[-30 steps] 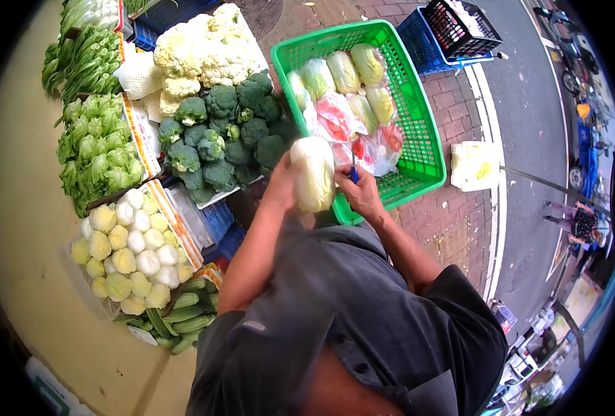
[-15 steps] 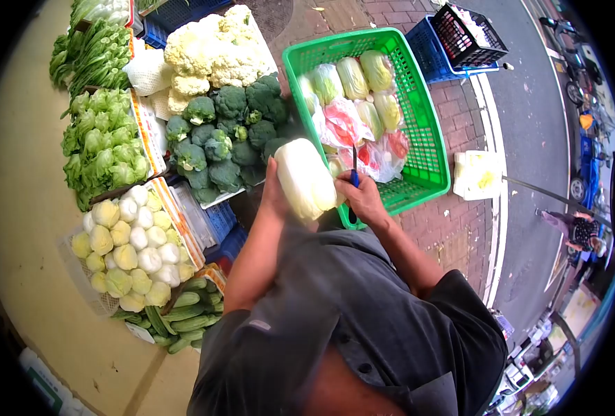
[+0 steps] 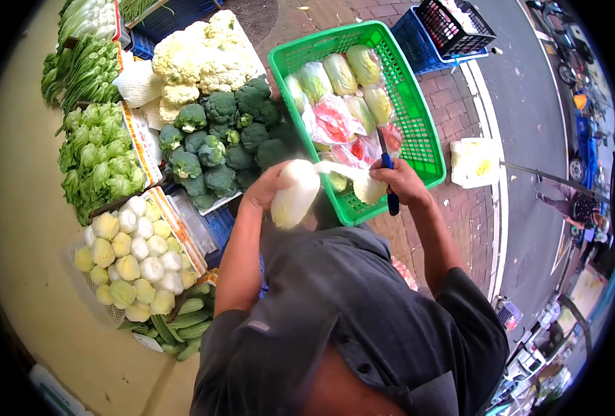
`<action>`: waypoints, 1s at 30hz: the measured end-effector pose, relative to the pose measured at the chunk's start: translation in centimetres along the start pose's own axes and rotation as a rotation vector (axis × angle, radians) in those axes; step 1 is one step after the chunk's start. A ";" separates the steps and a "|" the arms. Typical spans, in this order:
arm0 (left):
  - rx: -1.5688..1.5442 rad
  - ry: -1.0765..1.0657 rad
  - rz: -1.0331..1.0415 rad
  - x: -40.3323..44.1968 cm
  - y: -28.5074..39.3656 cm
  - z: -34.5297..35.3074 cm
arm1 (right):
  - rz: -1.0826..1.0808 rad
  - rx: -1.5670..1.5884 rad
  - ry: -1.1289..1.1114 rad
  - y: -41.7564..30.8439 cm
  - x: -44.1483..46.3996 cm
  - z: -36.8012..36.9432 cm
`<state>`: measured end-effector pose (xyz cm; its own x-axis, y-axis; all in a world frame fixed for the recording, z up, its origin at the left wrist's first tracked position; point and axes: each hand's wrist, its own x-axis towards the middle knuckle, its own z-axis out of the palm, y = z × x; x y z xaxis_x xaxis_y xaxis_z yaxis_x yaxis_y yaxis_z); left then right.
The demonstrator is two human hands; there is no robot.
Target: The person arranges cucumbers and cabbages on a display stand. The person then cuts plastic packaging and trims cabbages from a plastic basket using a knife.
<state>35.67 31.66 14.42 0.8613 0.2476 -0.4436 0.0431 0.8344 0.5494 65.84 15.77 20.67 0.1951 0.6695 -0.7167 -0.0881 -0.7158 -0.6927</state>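
Note:
My left hand is wrapped round a pale napa cabbage, held upright in front of my body. In my right hand is a knife with a blue and black handle, its dark blade pointing away from me. The same hand grips a pale outer leaf, stretched out from the cabbage's upper right side. Beyond both hands stands a green plastic crate with several napa cabbages and red and white plastic wrapping.
On the left are broccoli, cauliflower, lettuce, round white and yellow cabbages and cucumbers. A white box stands right of the crate. Behind it are stacked baskets beside the road. A person is at far right.
My right hand has moved right and pulled a leaf outward from the napa cabbage. The cabbage in my left hand now looks slimmer and sits slightly lower and further left.

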 end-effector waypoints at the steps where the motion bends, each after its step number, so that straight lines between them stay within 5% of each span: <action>1: 0.133 0.014 0.006 0.4 0.1 0.0 | -0.004 -0.032 -0.003 0.5 0.0 -1.1; 8: 0.029 0.221 0.063 1.5 -1.8 -3.9 | -0.123 -0.160 0.063 4.0 -3.2 -5.4; 14: -0.333 0.210 -0.003 1.5 -2.5 -2.0 | 0.164 0.187 0.638 8.5 -9.0 -16.4; 18: -0.350 0.296 0.038 2.9 -2.2 0.4 | 0.055 0.269 1.166 17.0 -10.7 -29.9; 21: -0.399 0.223 0.041 3.5 -1.3 2.6 | -0.059 0.326 1.267 21.8 -9.3 -34.0; 24: -0.432 0.198 0.085 4.0 -1.1 3.2 | -0.090 0.140 1.026 17.6 -4.8 -24.5; 30: -0.389 0.181 0.237 3.9 -1.8 2.9 | -0.206 0.205 0.138 7.9 1.4 2.8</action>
<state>40.43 29.73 13.77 0.7214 0.5059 -0.4729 -0.3655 0.8582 0.3604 62.64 11.66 13.96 0.3590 0.7529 -0.5516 -0.2254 -0.5035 -0.8341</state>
